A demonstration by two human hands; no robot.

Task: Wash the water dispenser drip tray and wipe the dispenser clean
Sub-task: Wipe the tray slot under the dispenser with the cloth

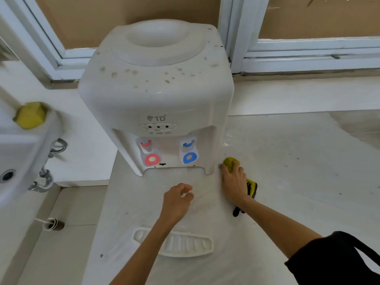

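A white water dispenser (156, 95) stands on a pale ledge, its top speckled with brown spots, with a red tap and a blue tap on its front. The white slotted drip tray (185, 244) lies on the ledge in front of it, partly hidden by my left forearm. My right hand (234, 182) grips a yellow and black cloth (230, 162) against the dispenser's lower right corner. Hovering above the ledge between tray and dispenser, my left hand (177, 200) holds nothing, its fingers loosely curled.
A white sink (18, 153) with a yellow sponge (30, 115) on its rim hangs at the left, pipes below it. A window frame (308, 56) runs behind the dispenser. A small dark roll (52, 224) lies on the lower floor at left. The ledge (298, 171) looks wet near the dispenser.
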